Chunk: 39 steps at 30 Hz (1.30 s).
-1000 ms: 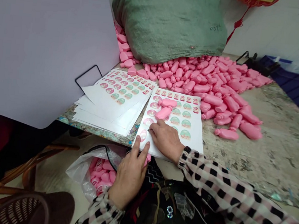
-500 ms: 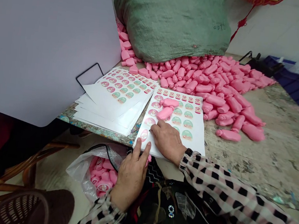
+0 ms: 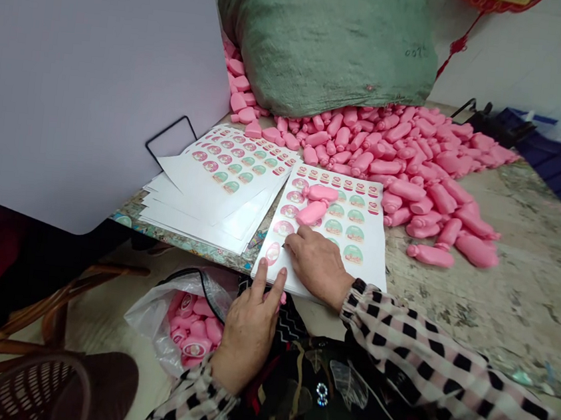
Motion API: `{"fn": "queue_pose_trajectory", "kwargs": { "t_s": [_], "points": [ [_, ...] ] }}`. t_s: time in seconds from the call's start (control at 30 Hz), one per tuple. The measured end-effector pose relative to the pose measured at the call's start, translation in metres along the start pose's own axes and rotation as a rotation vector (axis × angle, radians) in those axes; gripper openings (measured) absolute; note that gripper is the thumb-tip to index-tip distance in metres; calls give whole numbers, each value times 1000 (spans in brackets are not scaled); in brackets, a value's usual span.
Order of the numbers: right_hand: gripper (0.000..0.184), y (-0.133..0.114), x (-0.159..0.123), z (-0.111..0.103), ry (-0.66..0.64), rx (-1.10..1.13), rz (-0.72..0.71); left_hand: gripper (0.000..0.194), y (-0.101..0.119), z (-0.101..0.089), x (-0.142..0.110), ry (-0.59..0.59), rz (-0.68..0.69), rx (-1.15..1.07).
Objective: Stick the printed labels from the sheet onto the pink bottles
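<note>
Left hand (image 3: 248,330) grips a pink bottle (image 3: 283,298), fingertips at the sticker sheet (image 3: 372,272) — right hand (image 3: 320,268) curled over it, hold unclear!

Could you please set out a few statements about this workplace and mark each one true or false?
1. Two pink bottles lie on the sticker sheet near the right hand. True.
2. The large sack is red. False: the large sack is green.
3. The plastic bag below the tabletop holds pink items. True.
4. The left hand is buried in the bottle pile. False: the left hand is at the near edge of the sticker sheet.
5. The loose paper stack lies to the left of that sheet. True.
</note>
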State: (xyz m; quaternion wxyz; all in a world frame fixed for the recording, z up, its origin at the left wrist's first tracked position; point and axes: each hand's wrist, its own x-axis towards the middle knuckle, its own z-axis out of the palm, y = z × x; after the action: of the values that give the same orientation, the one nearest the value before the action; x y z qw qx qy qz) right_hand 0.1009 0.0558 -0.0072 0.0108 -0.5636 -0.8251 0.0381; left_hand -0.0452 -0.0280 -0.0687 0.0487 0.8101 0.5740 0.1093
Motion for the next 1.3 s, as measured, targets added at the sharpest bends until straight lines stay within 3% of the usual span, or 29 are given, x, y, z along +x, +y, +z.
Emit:
{"fn": "queue_pose_trajectory", "kwargs": {
  "t_s": [0.57, 0.8, 1.3],
  "points": [
    [27, 3, -9, 7, 20, 157, -18, 49, -1, 6, -1, 32, 3, -40],
    [21, -1, -14, 20, 100, 293, 82, 49, 0, 9, -1, 81, 2, 5],
    [18, -9, -21, 19, 67, 382, 75, 56, 2, 10, -3, 30, -43, 60]
  ]
}}
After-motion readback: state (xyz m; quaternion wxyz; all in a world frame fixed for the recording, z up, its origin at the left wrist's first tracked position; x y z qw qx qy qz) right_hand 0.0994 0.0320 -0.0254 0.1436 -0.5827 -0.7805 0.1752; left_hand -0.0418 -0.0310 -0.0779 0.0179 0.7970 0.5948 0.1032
